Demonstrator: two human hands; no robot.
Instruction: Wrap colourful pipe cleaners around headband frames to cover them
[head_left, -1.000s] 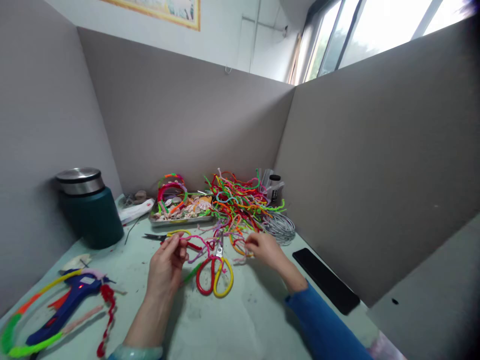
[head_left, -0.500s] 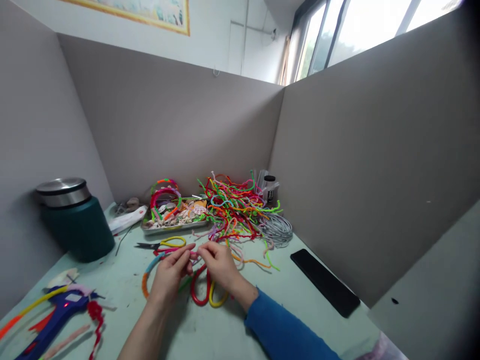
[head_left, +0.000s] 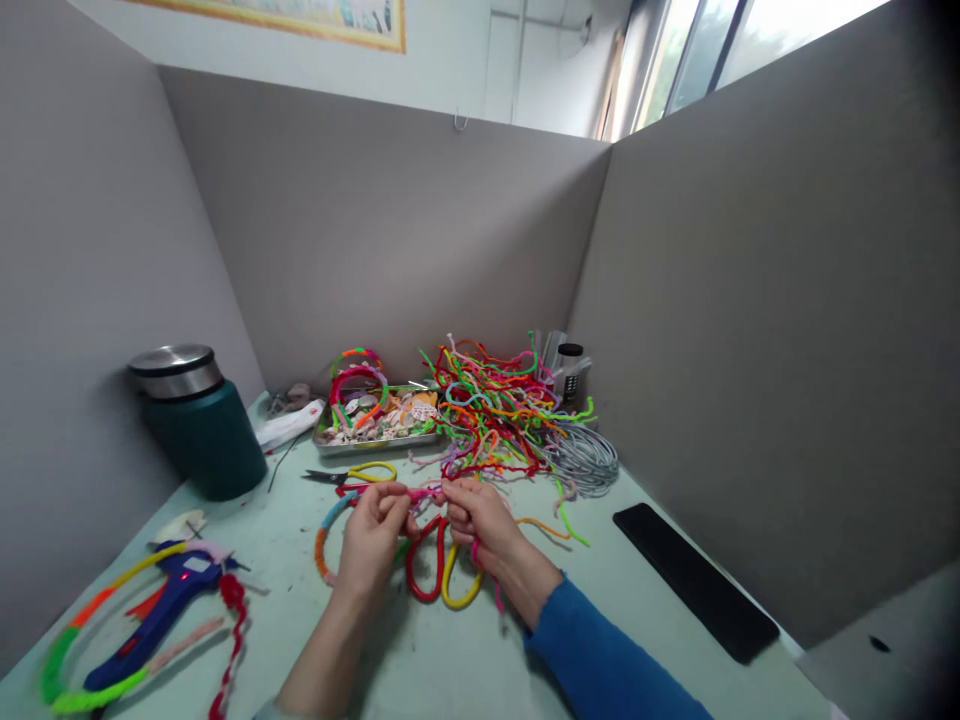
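My left hand (head_left: 373,537) and my right hand (head_left: 480,522) meet over the middle of the pale green table (head_left: 465,660). Both pinch a pink pipe cleaner (head_left: 424,494) stretched between them. A curved hoop wrapped in blue and orange (head_left: 324,535) hangs from the left hand's side. Under the hands lie scissors with red and yellow loop handles (head_left: 442,575). A tail of pink fuzzy wire drops below my right hand.
A tangled heap of coloured pipe cleaners (head_left: 495,405) lies behind the hands, beside a metal tray (head_left: 375,440) of small pieces. Small yellow-handled scissors (head_left: 352,473), a grey wire coil (head_left: 585,458), a black phone (head_left: 694,580), a green flask (head_left: 199,425) and a blue glue gun (head_left: 154,615) surround them.
My right hand left the pile and came to the left hand; both now grip the pink pipe cleaner over the scissors. The camera view shifted slightly.
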